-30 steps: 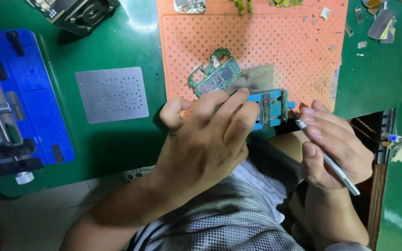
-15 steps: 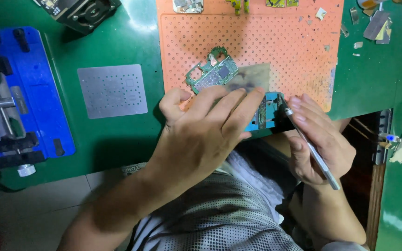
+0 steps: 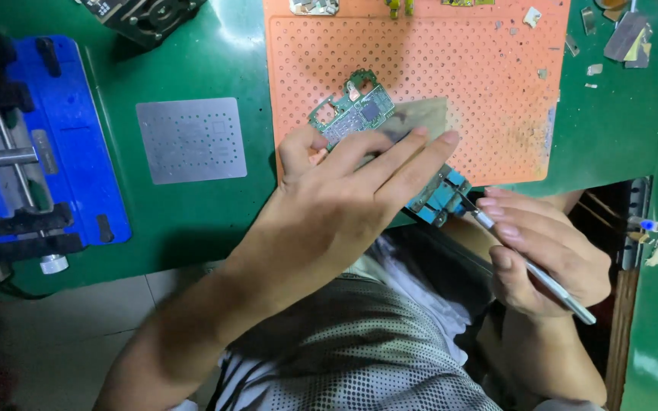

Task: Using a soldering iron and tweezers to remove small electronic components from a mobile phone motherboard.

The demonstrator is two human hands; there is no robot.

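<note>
At the near edge of the green bench, head view: left hand [image 3: 344,202], fingers extended and laid flat over a blue board holder [image 3: 442,196] that sits at the lower border of the orange perforated mat [image 3: 496,91], pressing it down rather than gripping it; only the holder's right end shows past the fingertips, the rest lies under the palm. Right hand [image 3: 546,255], closed in a pen grip on a slim metal hand tool [image 3: 531,265], tip touching the holder's right end, handle trailing back toward the body. Item in hand: the holder and whatever small part it clamps, which is hidden, directly under the left fingers and just left of the right hand's fingertips. Handling note, as judgement: the flat left hand should keep firm, even pressure so the holder does not skate on the mat; the tool wants a shallow angle and light force, since a slip could gouge the part or the steadying fingers. Adjacent items: green circuit board [image 3: 352,110] on the mat, just beyond the left thumb, apart from the tool; grey stencil plate [image 3: 190,140] well to the left; blue clamp fixture [image 3: 47,144] at far left
</note>
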